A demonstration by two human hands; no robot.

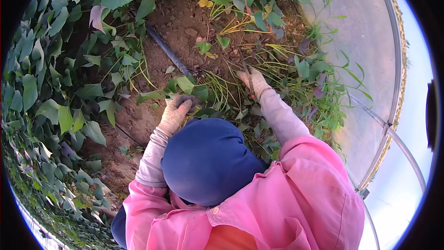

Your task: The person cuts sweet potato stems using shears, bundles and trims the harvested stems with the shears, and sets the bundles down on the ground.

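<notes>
My left hand (175,112), in a soiled pale glove, is closed among leafy vines (186,84), its fingers curled around some of the greenery; the exact stems are hidden. My right hand (255,83), also gloved, grips a thin dark tool (249,81) with a red spot near its lower end. Its kind is hard to make out. Around that hand spread long pale-green stems (222,88), lying over the soil. The vines carry broad, pointed, heart-shaped leaves like those of sweet potato.
A black pipe (166,48) runs across the brown soil (178,18). Dense foliage (55,88) covers the left side. Clear plastic sheeting (365,32) on metal hoops (407,153) stands at the right. My navy-covered knee (208,162) rises between my arms.
</notes>
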